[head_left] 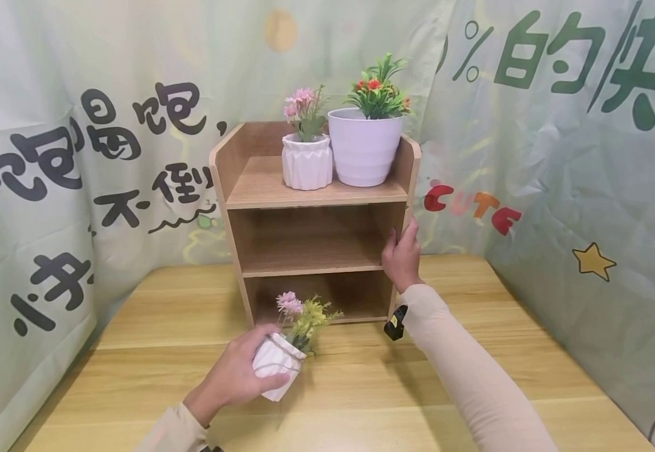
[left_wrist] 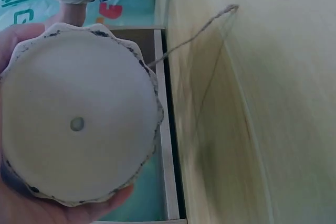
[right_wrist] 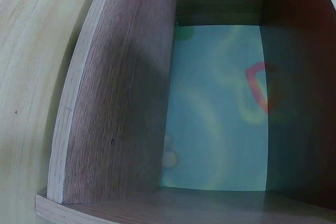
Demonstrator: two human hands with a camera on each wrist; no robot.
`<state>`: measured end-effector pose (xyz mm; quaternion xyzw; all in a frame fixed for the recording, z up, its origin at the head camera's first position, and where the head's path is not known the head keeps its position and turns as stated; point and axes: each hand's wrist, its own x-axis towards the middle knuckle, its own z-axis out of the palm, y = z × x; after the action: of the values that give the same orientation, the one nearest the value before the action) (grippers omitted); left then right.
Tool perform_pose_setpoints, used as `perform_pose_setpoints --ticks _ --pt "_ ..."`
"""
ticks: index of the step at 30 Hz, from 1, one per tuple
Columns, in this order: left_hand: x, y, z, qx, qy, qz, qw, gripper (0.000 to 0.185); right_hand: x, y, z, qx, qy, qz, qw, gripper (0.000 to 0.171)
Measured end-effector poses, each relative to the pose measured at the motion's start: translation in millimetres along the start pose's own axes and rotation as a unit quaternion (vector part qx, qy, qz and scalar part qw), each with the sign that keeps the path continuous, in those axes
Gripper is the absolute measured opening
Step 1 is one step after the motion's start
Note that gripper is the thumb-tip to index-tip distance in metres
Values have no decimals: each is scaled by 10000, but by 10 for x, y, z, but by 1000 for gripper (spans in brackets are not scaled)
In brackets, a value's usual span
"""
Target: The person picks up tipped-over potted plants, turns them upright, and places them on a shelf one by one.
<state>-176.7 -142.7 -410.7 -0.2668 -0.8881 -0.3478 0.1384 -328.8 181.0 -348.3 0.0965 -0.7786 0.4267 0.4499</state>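
My left hand (head_left: 237, 370) grips a small white flowerpot (head_left: 276, 364) with pink and yellow artificial flowers, tilted above the table before a wooden shelf (head_left: 256, 182). Fingers and thumb wrap the pot's sides. In the left wrist view the underside of the flowerpot (left_wrist: 79, 108) faces the camera, a small hole near its middle and a twine end (left_wrist: 202, 29) trailing from it. My right hand (head_left: 403, 257) holds the right side panel of the shelf at mid height. The right wrist view shows the inside of a shelf compartment (right_wrist: 115, 103) but not the hand.
On the top board stand a white ribbed pot (head_left: 307, 163) with pink flowers and a larger white pot (head_left: 363, 147) with red flowers, side by side. The shelf stands on a wooden table (head_left: 338, 402). Printed curtains (head_left: 152, 50) hang behind and at both sides.
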Motion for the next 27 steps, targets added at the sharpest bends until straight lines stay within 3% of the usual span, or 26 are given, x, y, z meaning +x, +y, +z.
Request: perform_pose_setpoints --ticks 3,8,11,19,23,27 --pt "7 -6 5 -65 184 620 9979 66 7 -2 1 42 26 3 10000 46" --pt "25 -30 9 -93 491 1539 9868 62 9 -3 4 37 48 -5 10000 46" --pt "25 -34 2 45 621 1825 9812 64 6 1 5 13 93 -29 10000 45" --pt "31 -3 -5 114 967 2206 9705 66 4 13 11 7 210 -92 9997 45" --pt "51 0 13 188 1409 2597 9552 67 1 19 11 -5 245 -107 9996 44" --pt "113 4 37 135 1969 3136 9288 70 -1 19 12 -7 246 -136 9996 44"
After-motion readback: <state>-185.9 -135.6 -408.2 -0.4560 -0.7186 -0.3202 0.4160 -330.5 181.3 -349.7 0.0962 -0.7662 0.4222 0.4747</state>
